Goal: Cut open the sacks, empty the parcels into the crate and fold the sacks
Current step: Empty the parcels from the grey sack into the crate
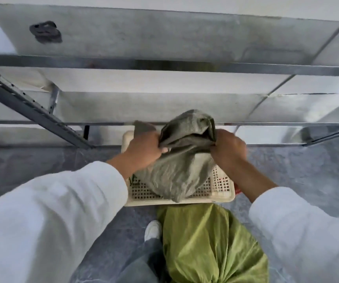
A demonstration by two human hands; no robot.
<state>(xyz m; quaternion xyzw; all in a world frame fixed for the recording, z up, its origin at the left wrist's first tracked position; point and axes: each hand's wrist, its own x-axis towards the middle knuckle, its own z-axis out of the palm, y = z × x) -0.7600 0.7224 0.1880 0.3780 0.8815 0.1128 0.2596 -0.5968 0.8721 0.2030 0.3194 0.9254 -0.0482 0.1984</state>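
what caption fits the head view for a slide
Both hands, left and right, hold a grey-green sack over a cream crate.

This looks like a storeroom or parcel-sorting room. Bare metal shelving (164, 66) fills the upper half of the frame, with slotted grey uprights (27, 107) slanting in from the left and plain sheet-metal shelf boards. The floor (21, 160) is grey, speckled and hard, as in a warehouse. On it, at centre, stands a perforated cream plastic crate (221, 186), with a tied green sack (209, 246) just below it and a grey woven sack (176, 172) over the crate.
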